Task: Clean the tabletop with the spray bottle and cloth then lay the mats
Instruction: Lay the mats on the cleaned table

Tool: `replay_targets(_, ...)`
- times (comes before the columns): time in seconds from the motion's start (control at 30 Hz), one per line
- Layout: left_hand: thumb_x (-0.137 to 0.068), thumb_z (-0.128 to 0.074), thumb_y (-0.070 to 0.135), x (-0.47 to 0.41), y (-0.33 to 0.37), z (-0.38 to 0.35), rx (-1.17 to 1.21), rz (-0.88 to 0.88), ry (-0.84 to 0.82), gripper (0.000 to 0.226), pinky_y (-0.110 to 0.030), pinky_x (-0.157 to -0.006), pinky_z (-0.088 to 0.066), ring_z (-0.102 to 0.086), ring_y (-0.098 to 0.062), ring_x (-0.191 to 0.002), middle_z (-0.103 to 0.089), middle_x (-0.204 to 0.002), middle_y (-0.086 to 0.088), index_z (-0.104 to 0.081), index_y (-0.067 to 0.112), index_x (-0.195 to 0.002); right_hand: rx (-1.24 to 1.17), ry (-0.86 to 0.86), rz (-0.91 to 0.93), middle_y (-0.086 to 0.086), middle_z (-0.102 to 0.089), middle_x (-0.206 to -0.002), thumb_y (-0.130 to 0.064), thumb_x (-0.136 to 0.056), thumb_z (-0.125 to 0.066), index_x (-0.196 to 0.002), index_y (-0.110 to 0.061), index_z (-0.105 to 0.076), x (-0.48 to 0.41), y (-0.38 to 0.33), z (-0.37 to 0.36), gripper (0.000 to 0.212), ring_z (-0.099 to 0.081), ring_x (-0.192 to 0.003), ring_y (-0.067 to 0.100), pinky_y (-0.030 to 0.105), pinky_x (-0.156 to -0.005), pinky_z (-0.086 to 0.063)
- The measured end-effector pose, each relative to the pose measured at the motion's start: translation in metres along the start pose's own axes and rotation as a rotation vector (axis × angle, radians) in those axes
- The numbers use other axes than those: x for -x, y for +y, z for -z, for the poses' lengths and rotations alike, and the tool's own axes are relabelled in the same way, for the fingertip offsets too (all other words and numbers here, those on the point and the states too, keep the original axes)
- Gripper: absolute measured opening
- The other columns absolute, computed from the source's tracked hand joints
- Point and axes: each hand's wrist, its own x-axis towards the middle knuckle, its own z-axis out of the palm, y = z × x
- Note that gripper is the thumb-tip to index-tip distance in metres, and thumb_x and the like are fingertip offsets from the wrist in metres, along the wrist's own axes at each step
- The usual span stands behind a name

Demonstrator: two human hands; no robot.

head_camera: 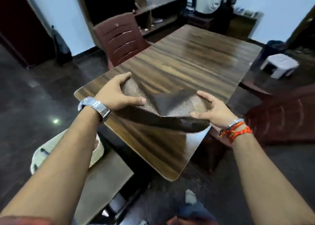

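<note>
Both hands grip one woven mat (163, 109) over the tabletop's (187, 57) near end. Left hand (117, 95) fingers clamped on its left edge, right hand (214, 110) pinching the right edge. Mat sags and buckles in the middle, lower edge near the wood. Dark red chair (121, 40) at the far-left edge.

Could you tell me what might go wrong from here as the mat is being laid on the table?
1. The mat sags and buckles between the left hand and right hand, so it may land creased rather than flat.
2. It is held near the table corner, with one part seemingly beyond the right edge; set down here, it could overhang or slide off.
3. The tabletop looks glossy, possibly damp, so the mat might slip.
</note>
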Motion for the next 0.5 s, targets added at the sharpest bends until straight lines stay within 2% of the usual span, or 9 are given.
replay_targets(0.03,-0.056,-0.094,0.036,-0.012,0.007,-0.013,0.015,-0.003,-0.031,0.121,-0.014,-0.11,-0.018,-0.032,-0.003,-0.14,-0.033,-0.159,0.005,-0.03,0.016,-0.156,0.008,0.033,0.002,-0.005,-0.063,-0.121,-0.035,-0.045,-0.097,-0.124,-0.032,-0.059,0.0,0.005,0.015,0.087,-0.06,-0.108,0.003,0.035,-0.103,-0.046)
replay_targets(0.1,-0.054,-0.096,0.033,-0.039,0.016,-0.04,0.015,0.005,-0.065,0.126,-0.015,-0.111,-0.017,-0.031,-0.006,-0.143,-0.031,-0.16,0.004,-0.026,0.015,-0.157,-0.034,0.127,-0.01,-0.004,-0.059,-0.122,-0.006,-0.062,-0.089,-0.132,-0.013,-0.051,-0.005,0.016,0.035,0.081,-0.059,-0.093,-0.011,0.008,-0.085,-0.047)
replay_targets(0.13,-0.052,-0.096,0.033,-0.054,0.02,-0.054,0.008,0.003,-0.064,0.127,-0.015,-0.112,-0.018,-0.033,-0.008,-0.143,-0.033,-0.159,0.002,-0.027,0.014,-0.156,-0.037,0.18,0.004,0.001,-0.056,-0.125,0.005,-0.064,-0.083,-0.136,-0.004,-0.045,-0.008,0.023,0.043,0.081,-0.058,-0.093,-0.008,0.0,-0.078,-0.043)
replay_targets(0.17,-0.05,-0.097,0.034,-0.07,0.025,-0.069,-0.008,-0.004,-0.049,0.127,-0.015,-0.111,-0.019,-0.035,-0.01,-0.142,-0.035,-0.158,0.001,-0.03,0.013,-0.156,-0.018,0.254,0.03,0.006,-0.053,-0.13,0.009,-0.063,-0.083,-0.138,0.0,-0.042,-0.016,0.033,0.051,0.085,-0.055,-0.102,-0.001,-0.001,-0.08,-0.041)
replay_targets(0.27,-0.048,-0.099,0.023,-0.119,0.04,-0.105,-0.098,-0.107,0.023,0.121,-0.013,-0.112,-0.016,-0.035,-0.014,-0.143,-0.037,-0.157,-0.006,-0.038,0.01,-0.152,0.067,0.401,0.151,0.003,-0.046,-0.137,-0.005,-0.058,-0.089,-0.137,-0.006,-0.046,-0.041,0.06,0.078,0.09,-0.048,-0.121,0.005,0.02,-0.103,-0.042)
replay_targets(0.33,-0.049,-0.099,0.016,-0.157,0.051,-0.132,-0.142,-0.189,0.09,0.114,-0.013,-0.113,-0.014,-0.034,-0.017,-0.144,-0.037,-0.157,-0.01,-0.043,0.005,-0.148,0.069,0.491,0.186,0.002,-0.043,-0.136,-0.001,-0.06,-0.087,-0.136,-0.003,-0.048,-0.06,0.076,0.094,0.085,-0.044,-0.119,-0.001,0.01,-0.095,-0.043)
replay_targets(0.37,-0.052,-0.098,0.017,-0.176,0.056,-0.146,-0.167,-0.194,0.145,0.111,-0.015,-0.115,-0.015,-0.034,-0.02,-0.145,-0.035,-0.158,-0.012,-0.044,0.002,-0.147,0.072,0.543,0.17,0.004,-0.044,-0.136,-0.001,-0.061,-0.087,-0.135,-0.003,-0.048,-0.071,0.085,0.101,0.084,-0.044,-0.121,0.001,0.012,-0.096,-0.043)
replay_targets(0.43,-0.063,-0.094,0.026,-0.204,0.061,-0.178,-0.274,-0.119,0.245,0.105,-0.029,-0.118,-0.022,-0.033,-0.03,-0.145,-0.024,-0.163,-0.012,-0.039,0.004,-0.15,0.062,0.576,0.071,0.01,-0.038,-0.144,-0.012,-0.063,-0.086,-0.139,-0.006,-0.043,-0.092,0.101,0.108,0.087,-0.041,-0.132,0.018,0.033,-0.11,-0.037)
replay_targets(0.5,-0.074,-0.081,0.048,-0.217,0.061,-0.22,-0.439,0.002,0.219,0.102,-0.045,-0.116,-0.028,-0.031,-0.039,-0.142,-0.012,-0.166,-0.005,-0.028,0.018,-0.155,0.167,0.455,-0.147,0.017,-0.011,-0.156,-0.027,-0.076,-0.078,-0.148,-0.011,-0.026,-0.116,0.124,0.116,0.091,-0.024,-0.141,0.034,0.042,-0.117,-0.023)
